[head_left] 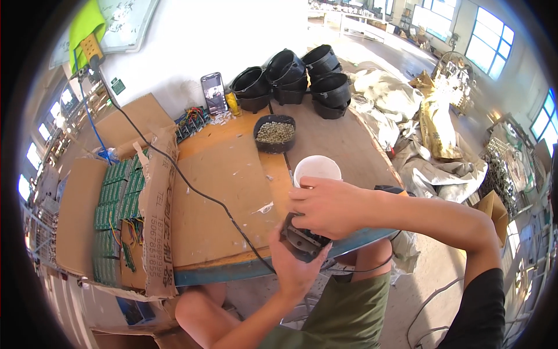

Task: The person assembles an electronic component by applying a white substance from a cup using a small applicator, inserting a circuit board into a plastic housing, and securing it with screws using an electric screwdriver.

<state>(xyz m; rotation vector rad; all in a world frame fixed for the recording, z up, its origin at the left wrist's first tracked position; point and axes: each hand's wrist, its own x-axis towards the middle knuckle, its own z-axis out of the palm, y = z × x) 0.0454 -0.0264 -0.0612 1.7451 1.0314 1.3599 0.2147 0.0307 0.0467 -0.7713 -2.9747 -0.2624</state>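
My left hand is wrapped round a black plastic housing at the table's near edge. The housing is tilted, with its hollow inner side partly showing. Over its upper end, my right hand is closed with curled fingers. What those fingers pinch, if anything, is hidden. Just beyond the right hand stands a white cup, its lower part covered by that hand. Farther back, a black tub is filled with small metallic-looking pieces.
Several black round housings are stacked at the back. A phone leans against the wall beside bundled wires. At left, a cardboard box holds green circuit boards. A black cable crosses the table. Sacks lie at right.
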